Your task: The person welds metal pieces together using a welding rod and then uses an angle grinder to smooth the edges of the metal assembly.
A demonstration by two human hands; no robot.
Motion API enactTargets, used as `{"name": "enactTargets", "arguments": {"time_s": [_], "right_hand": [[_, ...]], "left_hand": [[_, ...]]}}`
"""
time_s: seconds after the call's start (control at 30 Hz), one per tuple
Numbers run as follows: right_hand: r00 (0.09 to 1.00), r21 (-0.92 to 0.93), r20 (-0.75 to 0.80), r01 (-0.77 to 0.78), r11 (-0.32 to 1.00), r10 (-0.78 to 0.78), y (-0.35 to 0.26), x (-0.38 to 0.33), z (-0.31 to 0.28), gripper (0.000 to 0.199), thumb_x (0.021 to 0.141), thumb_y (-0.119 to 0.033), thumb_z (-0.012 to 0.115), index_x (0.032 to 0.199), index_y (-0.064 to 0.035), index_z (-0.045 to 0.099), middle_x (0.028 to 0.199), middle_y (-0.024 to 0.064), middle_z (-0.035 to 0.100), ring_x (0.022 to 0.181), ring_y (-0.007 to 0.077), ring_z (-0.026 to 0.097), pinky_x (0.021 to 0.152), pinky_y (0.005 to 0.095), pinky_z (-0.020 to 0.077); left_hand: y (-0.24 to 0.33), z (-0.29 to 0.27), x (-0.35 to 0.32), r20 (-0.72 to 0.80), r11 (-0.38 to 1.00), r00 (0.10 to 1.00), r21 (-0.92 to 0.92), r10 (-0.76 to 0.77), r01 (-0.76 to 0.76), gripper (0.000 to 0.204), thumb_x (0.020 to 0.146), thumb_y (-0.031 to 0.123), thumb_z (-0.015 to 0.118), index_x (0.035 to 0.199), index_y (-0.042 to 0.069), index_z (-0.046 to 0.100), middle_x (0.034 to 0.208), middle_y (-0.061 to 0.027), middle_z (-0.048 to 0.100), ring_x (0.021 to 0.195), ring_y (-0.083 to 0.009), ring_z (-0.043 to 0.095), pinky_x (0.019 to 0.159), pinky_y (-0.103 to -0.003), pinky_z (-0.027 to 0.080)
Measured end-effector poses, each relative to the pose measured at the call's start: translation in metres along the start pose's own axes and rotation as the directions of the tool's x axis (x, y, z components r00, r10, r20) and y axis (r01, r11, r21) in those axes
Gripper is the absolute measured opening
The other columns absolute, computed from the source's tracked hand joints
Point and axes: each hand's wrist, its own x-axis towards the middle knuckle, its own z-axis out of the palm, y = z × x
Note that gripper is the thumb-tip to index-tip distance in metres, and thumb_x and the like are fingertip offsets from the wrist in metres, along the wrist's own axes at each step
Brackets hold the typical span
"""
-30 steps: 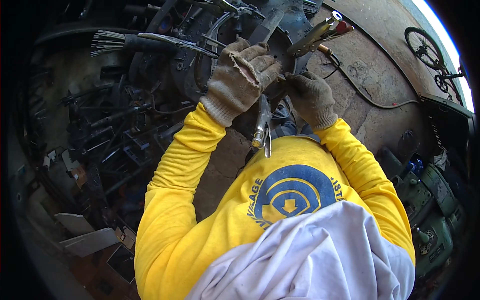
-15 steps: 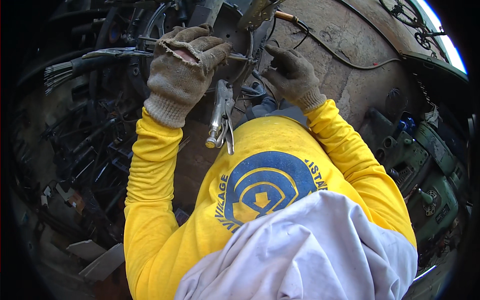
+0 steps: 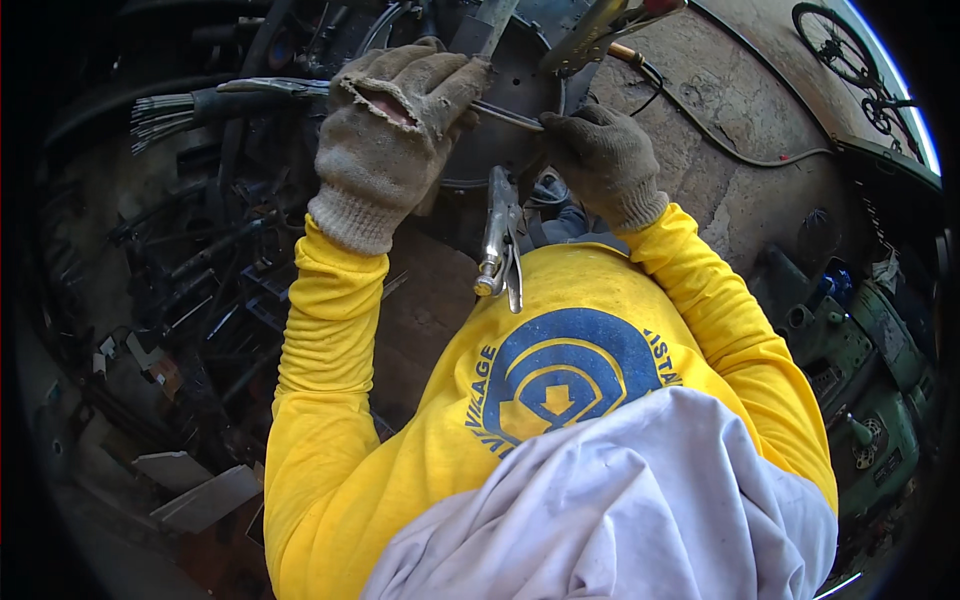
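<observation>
My left hand (image 3: 375,140), in a worn knitted glove torn open across its back, is closed around a thin metal rod (image 3: 505,116). The rod sticks out to the right from under its fingers. At that end, my right hand (image 3: 605,160), gloved too, has its thumb and fingers closed on the rod's tip. Behind and below both hands is a round dark metal plate (image 3: 515,85) with small holes. Locking pliers (image 3: 500,240) hang from the plate's near side, handles pointing toward my shirt. My left fingertips are partly hidden.
A bundle of thin rods (image 3: 160,115) in a dark sleeve lies left of my left hand. A cable (image 3: 700,135) runs over the floor at the right. Green machinery (image 3: 875,410) stands at the right, metal scrap (image 3: 220,250) at the left, a bicycle (image 3: 835,45) at the far right.
My right hand, its fingers apart and away from the rod before, has closed on the rod's end. The view has shifted, and the locking pliers appear farther right.
</observation>
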Motion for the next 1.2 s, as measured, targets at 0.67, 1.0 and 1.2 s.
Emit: {"name": "enactTargets", "arguments": {"time_s": [0.67, 1.0, 1.2], "right_hand": [[0.999, -0.030, 0.028, -0.026, 0.999, 0.027, -0.002, 0.000, 0.000, 0.024, 0.083, -0.020, 0.074, 0.106, -0.0160, 0.078, 0.086, 0.0077, 0.070, 0.081, 0.0295, 0.070, 0.067, 0.0422, 0.0565], [0.998, 0.033, 0.049, -0.029, 0.999, 0.027, -0.001, 0.002, -0.001, 0.021, 0.085, -0.021, 0.074, 0.105, -0.0143, 0.079, 0.083, 0.0079, 0.068, 0.078, 0.0298, 0.069, 0.065, 0.0428, 0.0556], [0.996, 0.002, 0.064, -0.056, 0.998, 0.056, -0.007, 0.002, -0.004, 0.022, 0.086, -0.024, 0.074, 0.105, -0.0141, 0.079, 0.082, 0.0079, 0.068, 0.077, 0.0295, 0.069, 0.066, 0.0423, 0.0546]], "left_hand": [[-0.014, -0.018, 0.005, 0.055, 0.998, 0.998, 0.040, 0.044, -0.046, 0.036, 0.079, 0.016, 0.082, 0.115, 0.016, 0.078, 0.111, -0.0025, 0.076, 0.106, -0.0255, 0.071, 0.097, -0.040, 0.054], [0.014, 0.011, 0.002, 0.039, 0.997, 0.999, -0.082, 0.007, -0.004, 0.031, 0.076, 0.020, 0.084, 0.106, 0.017, 0.078, 0.107, -0.0007, 0.076, 0.105, -0.0244, 0.070, 0.096, -0.040, 0.053], [0.013, 0.012, 0.005, 0.004, 0.996, 1.000, -0.085, 0.010, -0.010, 0.018, 0.081, 0.024, 0.076, 0.098, 0.017, 0.078, 0.097, 0.0003, 0.075, 0.098, -0.0228, 0.071, 0.089, -0.041, 0.052]]}}
